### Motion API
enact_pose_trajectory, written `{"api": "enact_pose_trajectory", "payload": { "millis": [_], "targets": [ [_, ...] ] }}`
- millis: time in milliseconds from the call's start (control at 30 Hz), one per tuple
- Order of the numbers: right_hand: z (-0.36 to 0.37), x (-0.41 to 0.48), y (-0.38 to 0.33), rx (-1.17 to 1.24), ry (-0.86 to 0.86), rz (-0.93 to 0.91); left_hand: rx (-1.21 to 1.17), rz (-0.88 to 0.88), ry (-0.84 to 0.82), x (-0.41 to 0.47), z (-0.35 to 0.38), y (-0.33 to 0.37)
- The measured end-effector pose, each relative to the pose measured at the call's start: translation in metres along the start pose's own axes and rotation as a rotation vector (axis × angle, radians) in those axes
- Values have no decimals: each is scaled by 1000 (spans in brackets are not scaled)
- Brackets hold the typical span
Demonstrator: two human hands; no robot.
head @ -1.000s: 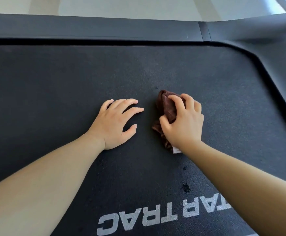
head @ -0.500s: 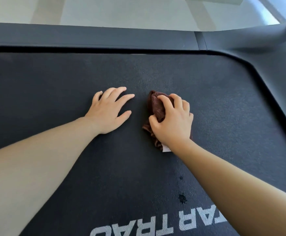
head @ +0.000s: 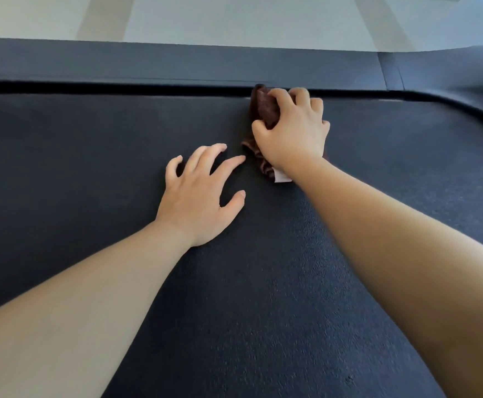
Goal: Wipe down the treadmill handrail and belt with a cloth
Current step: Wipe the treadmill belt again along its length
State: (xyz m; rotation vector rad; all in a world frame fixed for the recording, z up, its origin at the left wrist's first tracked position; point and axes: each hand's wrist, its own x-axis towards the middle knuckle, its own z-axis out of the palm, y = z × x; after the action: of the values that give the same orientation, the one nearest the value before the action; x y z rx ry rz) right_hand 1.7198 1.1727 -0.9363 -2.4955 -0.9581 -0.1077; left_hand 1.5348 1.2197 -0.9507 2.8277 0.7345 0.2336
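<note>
Wiping belt (head: 91, 173), partway by judgement. Gripping bunched brown cloth (head: 263, 109) in right hand (head: 295, 136), fingers (head: 284, 97) curled round it, at belt's far edge by frame (head: 177, 67). Bracing left hand (head: 200, 199) on belt, fingers spread, empty. No handrail in view; rest of belt likely pending.

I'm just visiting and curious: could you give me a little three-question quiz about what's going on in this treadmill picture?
1. Which hand grips the brown cloth?
2. True or false: the left hand also holds a cloth.
3. Where is the cloth? A) mid-belt; B) at the far edge of the belt, beside the dark gap; C) on the floor.

Key: 1. the right hand; 2. false, it rests bare on the belt; 3. B.
</note>
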Motion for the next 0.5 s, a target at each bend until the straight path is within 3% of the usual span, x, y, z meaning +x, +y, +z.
{"api": "enact_pose_trajectory", "payload": {
  "millis": [233,500],
  "targets": [
    [-8,11,7,30,-72,-75,-31,-8,10,1,0,-2],
    [-38,-57,39,-9,-19,21,-49,-2,57,2,6,-5]
  ]
}}
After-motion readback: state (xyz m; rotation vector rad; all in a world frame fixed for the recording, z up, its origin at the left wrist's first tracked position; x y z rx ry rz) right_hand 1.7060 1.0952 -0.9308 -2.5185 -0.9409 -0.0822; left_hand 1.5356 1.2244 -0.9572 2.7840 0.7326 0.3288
